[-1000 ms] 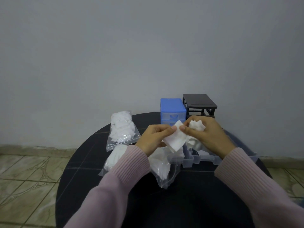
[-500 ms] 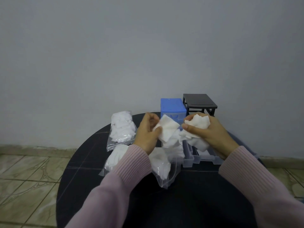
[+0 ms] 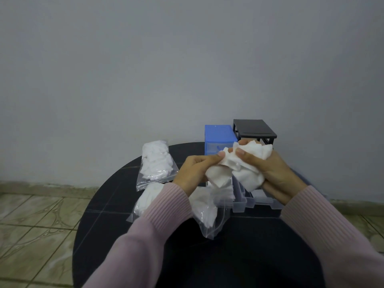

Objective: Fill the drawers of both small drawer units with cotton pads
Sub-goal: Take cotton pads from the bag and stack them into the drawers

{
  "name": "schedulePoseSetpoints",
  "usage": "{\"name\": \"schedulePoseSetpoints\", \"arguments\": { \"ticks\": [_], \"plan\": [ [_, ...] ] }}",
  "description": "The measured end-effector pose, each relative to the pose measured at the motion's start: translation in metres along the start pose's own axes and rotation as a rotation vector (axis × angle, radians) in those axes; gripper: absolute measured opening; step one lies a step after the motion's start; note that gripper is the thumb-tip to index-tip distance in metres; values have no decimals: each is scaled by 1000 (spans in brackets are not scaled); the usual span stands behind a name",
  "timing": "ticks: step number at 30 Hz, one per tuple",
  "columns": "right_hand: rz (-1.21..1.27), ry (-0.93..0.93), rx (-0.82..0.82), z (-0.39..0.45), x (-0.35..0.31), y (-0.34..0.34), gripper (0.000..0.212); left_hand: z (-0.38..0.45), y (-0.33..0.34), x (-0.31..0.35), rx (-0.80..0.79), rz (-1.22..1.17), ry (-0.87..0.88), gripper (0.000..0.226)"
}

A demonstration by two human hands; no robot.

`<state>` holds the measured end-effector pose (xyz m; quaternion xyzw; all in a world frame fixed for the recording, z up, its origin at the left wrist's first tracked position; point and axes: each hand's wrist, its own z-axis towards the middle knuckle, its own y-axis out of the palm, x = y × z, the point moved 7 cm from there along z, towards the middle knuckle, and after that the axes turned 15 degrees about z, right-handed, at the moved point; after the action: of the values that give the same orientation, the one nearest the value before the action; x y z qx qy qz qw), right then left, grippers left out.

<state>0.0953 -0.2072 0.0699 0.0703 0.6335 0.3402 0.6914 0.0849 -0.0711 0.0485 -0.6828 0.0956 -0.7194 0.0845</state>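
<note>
A sealed bag of pads [image 3: 156, 163] is lying well left of the fingers on the round dark table [image 3: 108, 196]; the left hand [image 3: 194, 172] is pinching one cotton pad [image 3: 220, 175] by its top edge, thumb and fingertips curled on it; half a second ago that pad was raised apart from the bunch, now it is hanging, long side downward, touching the bunch of pads [image 3: 249, 163] gripped in the right hand [image 3: 270, 171]; sorting is going on, filling likely next; clear drawers [image 3: 243, 202] are sitting just below the fingers; blue drawer unit [image 3: 220, 135] and black drawer unit [image 3: 254, 128] are standing just beyond them.
</note>
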Motion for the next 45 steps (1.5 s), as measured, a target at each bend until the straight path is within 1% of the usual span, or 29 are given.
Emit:
{"name": "schedulePoseSetpoints", "arguments": {
  "ticks": [2, 4, 7, 9, 12, 15, 18, 21, 24, 25, 28, 30, 32, 35, 36, 39, 40, 42, 45],
  "plan": [
    [-6, -1, -1, 0, 1, -1, 20, -1, -1, 2, -4, 8, 48, 19],
    [-26, -9, 5, 0, 2, -3, 19, -1, -5, 3, 35, 2, 82, 15],
    [-92, -24, 25, 2, 2, -7, 16, 0, -15, 2, 123, -8, 83, 15],
    [-167, -31, 66, 3, 1, -13, 16, 0, -22, 1, 179, -7, 79, 16],
    [-184, -32, 92, 4, 0, -19, 15, 0, -26, 2, 214, -14, 66, 11],
    [-158, -19, 92, 5, 2, -20, 20, 0, -24, 3, 200, -23, 87, 9],
    [-155, 11, 135, 6, 6, -20, 35, 0, -21, 5, 171, -5, 123, 9],
    [-183, 68, 156, 5, 12, -20, 28, 1, -18, 5, 130, 32, 145, 8],
    [-215, 76, 185, 5, 13, -24, 32, 1, -15, 5, 99, 54, 153, 10],
    [-227, 71, 202, 6, 12, -27, 30, 1, -15, 5, 106, 59, 152, 11],
    [-308, 16, 250, 7, 4, -34, 27, 2, -20, 5, 136, 122, 161, 28],
    [-385, -32, 235, 7, -3, -34, 19, 2, -21, 6, 112, 154, 176, 38],
    [-465, -52, 168, 6, -9, -29, 9, 1, -21, 5, 76, 171, 177, 44],
    [-578, -66, 41, 4, -12, -19, 10, 3, -19, 1, 17, 224, 158, 47],
    [-608, -69, 7, 3, -12, -15, 13, 4, -16, 0, -5, 240, 149, 46],
    [-715, -101, -38, 4, -10, -10, 37, 4, -6, -4, -87, 239, 128, 33],
    [-752, -116, -36, 4, -9, -10, 39, 3, -2, -4, -108, 227, 124, 28],
    [-801, -146, -28, 6, -8, -11, 34, 2, 2, -4, -130, 206, 108, 22],
    [-834, -171, -35, 7, -5, -9, 30, 3, 4, -5, -115, 155, 29, 24]
  ]
}}
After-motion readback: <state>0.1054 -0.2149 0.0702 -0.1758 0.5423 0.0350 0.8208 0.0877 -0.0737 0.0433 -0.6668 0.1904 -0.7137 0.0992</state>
